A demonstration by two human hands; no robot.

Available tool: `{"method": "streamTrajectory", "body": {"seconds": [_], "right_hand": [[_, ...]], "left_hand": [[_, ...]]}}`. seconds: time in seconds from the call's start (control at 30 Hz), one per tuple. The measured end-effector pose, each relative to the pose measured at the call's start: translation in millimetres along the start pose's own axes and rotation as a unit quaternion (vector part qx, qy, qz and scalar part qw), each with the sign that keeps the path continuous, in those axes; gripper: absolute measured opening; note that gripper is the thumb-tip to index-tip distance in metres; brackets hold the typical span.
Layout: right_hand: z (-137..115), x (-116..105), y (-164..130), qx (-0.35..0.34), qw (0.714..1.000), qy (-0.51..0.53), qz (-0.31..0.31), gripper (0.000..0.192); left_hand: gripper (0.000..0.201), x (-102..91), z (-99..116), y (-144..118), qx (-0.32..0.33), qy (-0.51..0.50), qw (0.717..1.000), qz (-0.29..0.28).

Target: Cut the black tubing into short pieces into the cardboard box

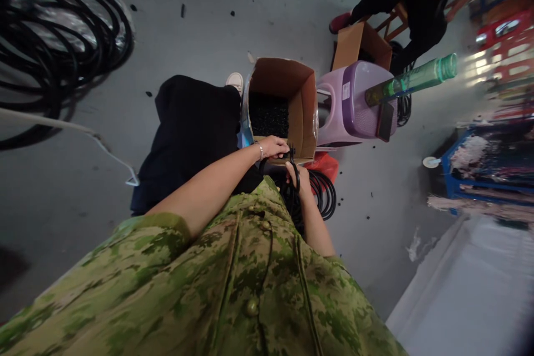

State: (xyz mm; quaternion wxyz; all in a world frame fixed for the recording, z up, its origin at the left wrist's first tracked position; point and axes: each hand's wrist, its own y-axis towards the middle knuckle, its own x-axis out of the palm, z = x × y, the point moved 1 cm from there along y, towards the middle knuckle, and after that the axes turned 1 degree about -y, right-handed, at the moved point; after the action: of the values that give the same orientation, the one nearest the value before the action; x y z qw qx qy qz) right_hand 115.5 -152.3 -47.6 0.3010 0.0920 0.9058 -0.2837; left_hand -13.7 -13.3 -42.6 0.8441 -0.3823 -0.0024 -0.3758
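A pair of black scissors (292,153) is in my right hand (303,179), whose fingers are wrapped round the handle loops. The blades point away from me, over the near edge of the cardboard box (307,114). My left hand (273,147) is closed just left of the blades, pinching a dark piece that looks like black tubing; its end is too small to make out clearly. Many small black pieces (269,117) lie in the bottom of the box. Below my hands, a coil of black tubing (329,194) rests at my lap, partly hidden by my right forearm.
Right of the box stands a purple plastic stool (352,122) bearing a green bottle (421,79) and a phone (386,122). A large black coil (104,39) lies at left. A co-worker (417,11) sits by another box (350,44). A blue crate (453,178) stands at right.
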Motion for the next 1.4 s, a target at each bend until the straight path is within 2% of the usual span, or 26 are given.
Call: {"method": "streamTrajectory", "body": {"seconds": [0.27,0.47,0.63,0.77,0.9,1.03,1.17,1.27,1.4], "right_hand": [[6,21,3,0.046,0.996,-0.044,0.059,0.056],[17,37,9,0.026,0.986,-0.140,0.088,0.057],[28,42,3,0.058,0.985,-0.151,0.057,0.058],[29,38,-5,0.086,0.992,-0.082,0.031,0.056],[15,27,-14,0.091,0.994,0.049,0.032,0.049],[-17,21,-15,0.028,0.987,0.151,0.043,0.038],[-51,23,-14,-0.006,0.972,0.228,0.057,0.037],[-66,17,-17,-0.022,0.973,0.214,0.082,0.036],[-65,-8,-20,-0.017,0.991,0.064,0.114,0.047]], "left_hand": [[0.025,0.0,-5,4,-0.022,-0.033,0.997,0.067],[0.022,-1.8,-2,3,-0.030,-0.055,0.989,0.137],[0.020,-1.5,2,1,-0.028,-0.059,0.986,0.156],[0.020,-2.2,1,3,-0.022,-0.065,0.985,0.161],[0.026,-1.8,0,6,-0.036,-0.082,0.982,0.165],[0.030,2.2,10,5,-0.076,-0.178,0.967,0.167],[0.027,6.1,35,1,-0.030,-0.255,0.948,0.186],[0.026,11.1,50,-6,0.031,-0.258,0.954,0.149],[0.027,22.9,52,-18,0.091,-0.196,0.972,0.096]]}}
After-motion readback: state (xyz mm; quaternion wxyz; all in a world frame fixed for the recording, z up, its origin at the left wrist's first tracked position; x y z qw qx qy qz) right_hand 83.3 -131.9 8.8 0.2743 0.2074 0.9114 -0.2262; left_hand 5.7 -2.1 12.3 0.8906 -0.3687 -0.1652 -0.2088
